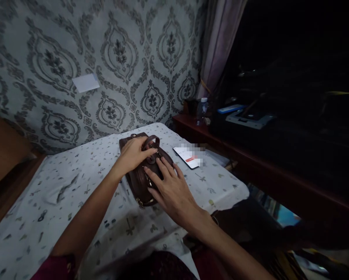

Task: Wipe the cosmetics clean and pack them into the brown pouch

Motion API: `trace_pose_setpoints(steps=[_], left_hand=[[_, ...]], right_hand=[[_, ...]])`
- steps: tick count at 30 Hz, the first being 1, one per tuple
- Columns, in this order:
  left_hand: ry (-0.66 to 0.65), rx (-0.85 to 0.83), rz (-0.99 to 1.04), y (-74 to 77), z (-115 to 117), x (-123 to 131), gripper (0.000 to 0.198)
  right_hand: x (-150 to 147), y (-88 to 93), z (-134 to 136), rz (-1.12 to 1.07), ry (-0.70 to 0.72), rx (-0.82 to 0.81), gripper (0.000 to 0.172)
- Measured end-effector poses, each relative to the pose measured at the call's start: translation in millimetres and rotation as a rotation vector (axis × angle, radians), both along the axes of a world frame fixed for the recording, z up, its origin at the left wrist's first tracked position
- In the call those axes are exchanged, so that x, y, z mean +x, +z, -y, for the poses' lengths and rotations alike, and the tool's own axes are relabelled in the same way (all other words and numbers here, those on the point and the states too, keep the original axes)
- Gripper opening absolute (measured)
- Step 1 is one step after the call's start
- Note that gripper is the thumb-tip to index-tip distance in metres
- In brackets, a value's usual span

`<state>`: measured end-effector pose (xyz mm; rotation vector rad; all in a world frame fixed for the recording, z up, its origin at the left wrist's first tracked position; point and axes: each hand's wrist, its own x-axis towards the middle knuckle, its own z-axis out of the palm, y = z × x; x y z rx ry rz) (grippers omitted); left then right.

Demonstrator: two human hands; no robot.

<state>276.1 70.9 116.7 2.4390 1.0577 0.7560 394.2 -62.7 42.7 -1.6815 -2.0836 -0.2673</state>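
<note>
A small dark-brown leather handbag (139, 182) with gold-coloured zips lies on the patterned white cloth in front of me. Its short loop handle (153, 139) stands up near the far end. My left hand (135, 153) grips the top of the bag beside the handle, thumb stretched across it; some of its fingertips are hidden. My right hand (171, 186) rests on the bag's near right side, its fingers spread over the leather next to an open-looking zip (148, 179). Whether anything small lies under those fingers does not show.
A phone (186, 158) with a lit, partly blurred screen lies right of the bag. The white cloth (84, 186) covers the surface. Beyond it are a dark red ledge (186, 121) with a plastic bottle (203, 109), patterned wallpaper (119, 54) and a curtain (218, 39).
</note>
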Motion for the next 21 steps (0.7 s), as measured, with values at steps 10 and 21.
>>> trace_pose_setpoints(steps=[10, 21], left_hand=[[0.121, 0.050, 0.022, 0.5, 8.0, 23.1, 0.020], [0.118, 0.032, 0.114, 1.1, 10.6, 24.7, 0.022]], right_hand=[[1.8, -3.2, 4.7, -0.037, -0.002, 0.001, 0.048], [10.5, 7.5, -0.4, -0.016, 0.039, -0.034, 0.050]])
